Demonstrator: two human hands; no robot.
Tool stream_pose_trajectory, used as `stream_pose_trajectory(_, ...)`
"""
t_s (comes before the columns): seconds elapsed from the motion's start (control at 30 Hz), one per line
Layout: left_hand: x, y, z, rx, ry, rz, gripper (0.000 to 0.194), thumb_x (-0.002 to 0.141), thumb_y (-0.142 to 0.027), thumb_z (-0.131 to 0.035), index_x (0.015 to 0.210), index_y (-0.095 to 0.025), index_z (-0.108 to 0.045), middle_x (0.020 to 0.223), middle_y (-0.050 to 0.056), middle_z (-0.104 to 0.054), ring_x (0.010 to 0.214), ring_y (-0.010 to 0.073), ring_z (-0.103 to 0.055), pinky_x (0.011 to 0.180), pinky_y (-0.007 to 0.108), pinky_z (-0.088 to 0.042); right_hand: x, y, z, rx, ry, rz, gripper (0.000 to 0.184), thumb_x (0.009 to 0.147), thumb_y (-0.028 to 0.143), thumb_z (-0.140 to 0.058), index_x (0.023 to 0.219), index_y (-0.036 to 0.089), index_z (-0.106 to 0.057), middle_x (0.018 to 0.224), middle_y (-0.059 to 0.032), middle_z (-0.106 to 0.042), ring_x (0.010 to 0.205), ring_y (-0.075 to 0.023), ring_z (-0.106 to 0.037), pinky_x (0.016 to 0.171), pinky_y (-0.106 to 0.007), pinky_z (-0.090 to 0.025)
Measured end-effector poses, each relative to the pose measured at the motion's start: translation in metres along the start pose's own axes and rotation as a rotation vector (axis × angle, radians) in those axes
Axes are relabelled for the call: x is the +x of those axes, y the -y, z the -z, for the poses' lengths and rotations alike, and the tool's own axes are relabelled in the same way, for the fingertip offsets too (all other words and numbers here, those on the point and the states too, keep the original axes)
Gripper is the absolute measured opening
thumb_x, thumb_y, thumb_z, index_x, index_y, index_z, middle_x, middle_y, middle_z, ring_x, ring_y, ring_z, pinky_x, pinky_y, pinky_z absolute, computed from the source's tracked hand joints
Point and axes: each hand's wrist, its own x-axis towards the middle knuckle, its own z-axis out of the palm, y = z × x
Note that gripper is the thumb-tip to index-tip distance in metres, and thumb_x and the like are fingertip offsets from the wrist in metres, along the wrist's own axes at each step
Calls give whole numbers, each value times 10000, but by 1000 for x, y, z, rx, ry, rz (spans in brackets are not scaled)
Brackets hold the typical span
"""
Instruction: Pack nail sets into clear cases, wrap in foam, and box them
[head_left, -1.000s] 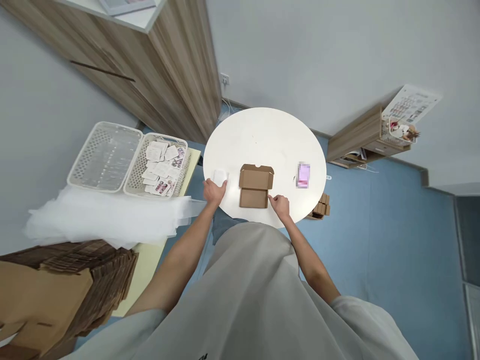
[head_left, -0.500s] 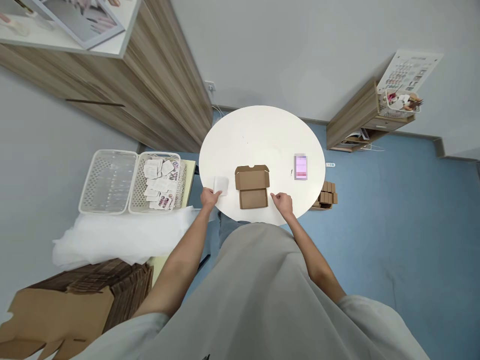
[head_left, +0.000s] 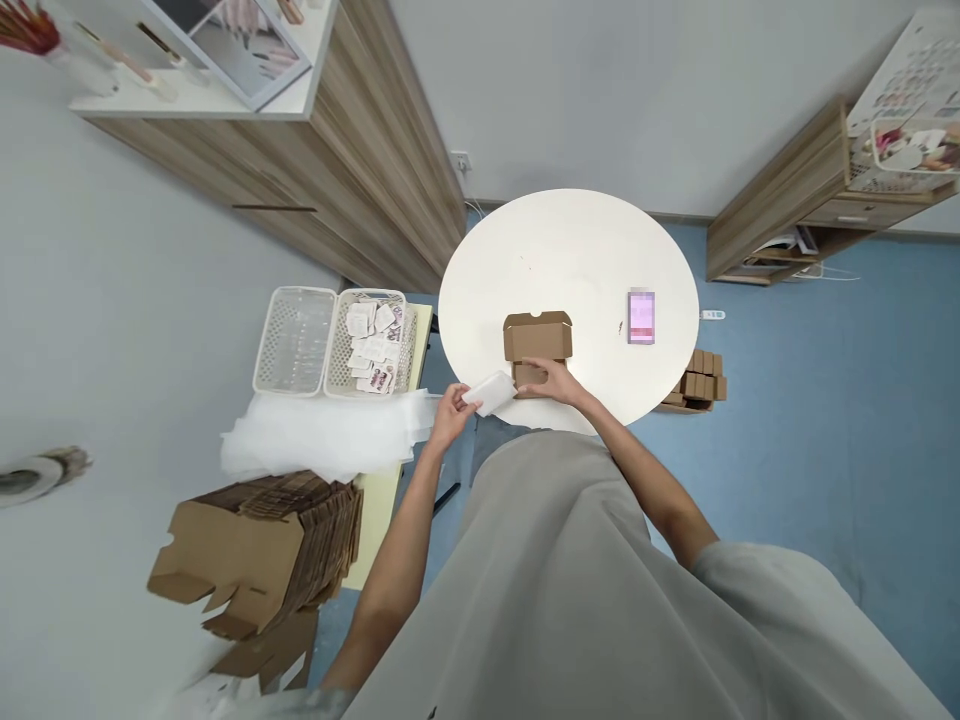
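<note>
A small white flat packet [head_left: 491, 393] is pinched in my left hand [head_left: 452, 412], raised and tilted at the front edge of the round white table. Just behind it stands an open brown cardboard box [head_left: 538, 341] with its lid folded up and back. My right hand [head_left: 550, 380] reaches across the front of the box, thumb and fingers apart around no visible object. Its thumb is close to the packet's right end; whether they touch I cannot tell. Part of the box's inside is hidden behind this hand.
On the round table [head_left: 577, 240], a phone-like device [head_left: 641, 317] lies at right. To the left are a white basket [head_left: 373, 345] of small cards, white sheets [head_left: 322, 435] and stacked flat cardboard boxes [head_left: 255, 550]. Small brown boxes [head_left: 697, 382] are at the table's right.
My left hand has lifted the white packet off the table's left side and brought it right, to the box. My right hand has moved left to the box front and opened. The view has shifted.
</note>
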Motion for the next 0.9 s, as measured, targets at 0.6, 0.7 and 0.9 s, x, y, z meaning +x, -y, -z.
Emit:
stream_pose_trajectory(0.6, 71, -50, -114, 225, -170, 27, 238, 861, -255, -841, 1041, -204, -694, 1190, 72, -795, 1001, 211, -763, 991, 340, -549, -5, -24, 14, -430, -216, -398, 273, 983, 420, -722, 816, 234, -830, 810, -3, -769, 776, -165, -677, 630, -248, -390)
stream_pose_trajectory(0.7, 77, -53, -125, 311, -115, 2, 99, 889, -244, -803, 926, -204, -721, 1056, 71, -811, 992, 225, -753, 954, 332, -546, 4, -28, 18, -507, -184, -442, 211, 990, 378, -735, 879, 243, -853, 957, -15, -813, 866, -168, -714, 661, -237, -414)
stream_pose_trajectory(0.9, 79, -45, -135, 483, -59, -75, 110, 954, -167, -659, 968, -210, -759, 1103, 81, -802, 1058, 233, -731, 974, 328, -537, 18, -37, 10, -670, -92, -535, 185, 1015, 387, -737, 1021, 253, -865, 1119, -69, -833, 1025, -206, -756, 777, -234, -488)
